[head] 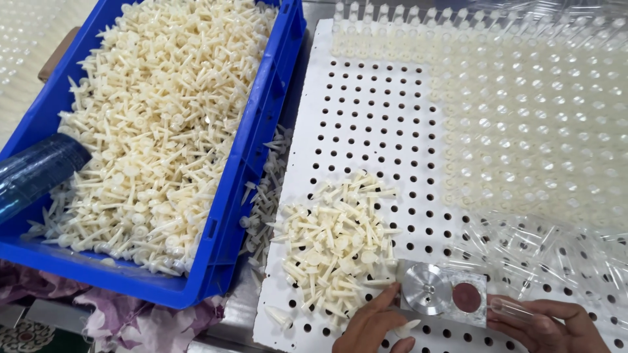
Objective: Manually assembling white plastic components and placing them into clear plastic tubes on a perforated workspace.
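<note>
— So, what is each hand on?

— Low on the white perforated plastic board (366,104), the left hand (374,325) pinches a single cream plastic pin (407,325) between thumb and fingers, the pin lying almost flat over the board. The right hand (546,325) has its fingers curled around a clear plastic tube (509,305), gripping it just beside the small square metal fixture with a round silver disc and a dark red pad (445,295).

— And that fixture, where does it sit?

— Between the two hands, flat on the board; the left fingertips touch its near corner.

— What else is close by?

— A loose pile of cream pins (337,238) lies on the board just left of the fixture. To its right, loose transparent tubes (543,252) lie scattered across the holes. Farther up, rows of clear tubes stand upright (523,104) in the board.

— And on the left?

— A blue plastic crate heaped with the same cream pins (261,117), with a dark blue cylinder (36,170) resting at its left side. Spilled pins (265,196) lie in the gap between crate and board.
</note>
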